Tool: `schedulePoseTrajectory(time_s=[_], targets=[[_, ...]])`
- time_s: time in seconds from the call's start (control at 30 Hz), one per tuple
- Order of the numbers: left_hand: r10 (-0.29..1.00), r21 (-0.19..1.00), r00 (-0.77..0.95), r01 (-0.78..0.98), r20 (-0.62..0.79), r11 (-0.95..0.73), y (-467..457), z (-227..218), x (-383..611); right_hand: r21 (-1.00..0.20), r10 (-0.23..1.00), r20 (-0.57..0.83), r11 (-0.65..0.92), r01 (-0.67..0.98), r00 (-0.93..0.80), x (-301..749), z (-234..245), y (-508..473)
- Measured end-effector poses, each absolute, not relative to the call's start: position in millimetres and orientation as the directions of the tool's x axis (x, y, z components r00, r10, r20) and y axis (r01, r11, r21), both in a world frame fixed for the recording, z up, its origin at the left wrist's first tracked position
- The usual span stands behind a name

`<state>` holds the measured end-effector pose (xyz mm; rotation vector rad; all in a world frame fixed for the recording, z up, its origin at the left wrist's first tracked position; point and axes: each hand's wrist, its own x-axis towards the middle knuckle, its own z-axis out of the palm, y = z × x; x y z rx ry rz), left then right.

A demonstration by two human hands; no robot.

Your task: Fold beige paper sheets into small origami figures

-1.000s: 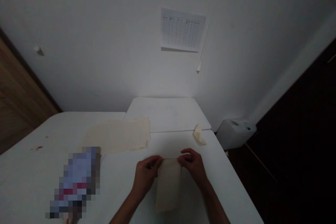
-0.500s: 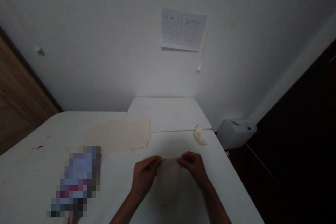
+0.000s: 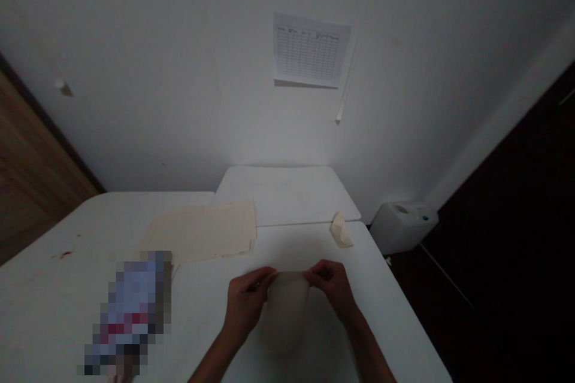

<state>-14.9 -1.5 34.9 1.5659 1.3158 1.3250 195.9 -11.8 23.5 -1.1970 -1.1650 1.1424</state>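
Observation:
My left hand pinches the top left corner of a thin beige sheet between thumb and fingers. At the top right corner, my right hand grips it the same way. The sheet hangs down between my hands above the white table; its lower end is blurred and looks rounded. Whether it is cloth or paper, I cannot tell. Beyond my left hand lies a flat stack of larger beige sheets. A small folded beige piece rests past my right hand, near the table's right edge.
A pixelated blue and red item lies on the left. A raised white panel adjoins the table at the wall. A printed chart hangs on the wall. Off the right edge, a white plastic canister stands on the dark floor.
The lower end of the held sheet has moved slightly and now looks rounder and more blurred. Both hands keep their pinch in nearly the same place.

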Motion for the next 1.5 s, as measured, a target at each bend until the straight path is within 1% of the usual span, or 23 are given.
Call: schedulePoseTrajectory(time_s=[0.27, 0.43, 0.5, 0.57, 0.7, 0.77, 0.87, 1.0, 1.27, 1.5], targets=[[0.956, 0.925, -0.024, 0.263, 0.291, -0.275, 0.5, 31.6, -16.1, -0.983, 0.998, 0.057, 0.063, -0.173, 0.038, 193.8, 20.5, -10.9], [0.965, 0.938, -0.017, 0.238, 0.263, -0.251, -1.5, 39.3, -12.0, -0.952, 0.998, 0.039, 0.05, -0.301, 0.04, 193.5, 16.6, -9.0], [0.969, 0.944, -0.024, 0.235, 0.245, -0.233, -1.5, 39.7, -11.5, -0.944, 0.998, 0.018, 0.039, -0.327, 0.068, 193.8, 16.1, -8.5], [0.973, 0.947, -0.027, 0.24, 0.228, -0.215, -0.8, 38.5, -11.2, -0.959, 0.996, 0.022, 0.047, -0.279, 0.092, 193.4, 17.4, -8.6], [0.984, 0.959, -0.01, 0.224, 0.179, -0.172, 0.7, 32.1, -9.7, -0.996, 0.993, 0.085, 0.084, 0.01, 0.077, 190.4, 22.2, -9.5], [0.99, 0.972, -0.003, 0.19, 0.144, -0.141, 1.3, 27.6, -8.5, -0.992, 0.991, 0.094, 0.086, 0.091, 0.095, 189.3, 22.9, -9.7], [0.995, 0.984, 0.02, 0.152, 0.095, -0.097, 2.0, 21.6, -6.9, -0.993, 0.989, 0.091, 0.081, 0.088, 0.115, 189.4, 20.9, -9.8], [0.997, 0.985, 0.037, 0.155, 0.065, -0.07, 2.0, 19.6, -5.4, -0.995, 0.99, 0.077, 0.069, 0.075, 0.114, 190.8, 18.4, -10.3], [0.996, 0.984, 0.031, 0.16, 0.08, -0.084, 0.8, 22.3, -4.6, -0.992, 0.991, 0.096, 0.088, 0.088, 0.097, 190.5, 19.4, -10.5], [0.995, 0.978, 0.023, 0.184, 0.101, -0.103, 1.6, 22.5, -6.1, -0.993, 0.994, 0.074, 0.066, 0.096, 0.079, 191.4, 16.0, -8.7]])
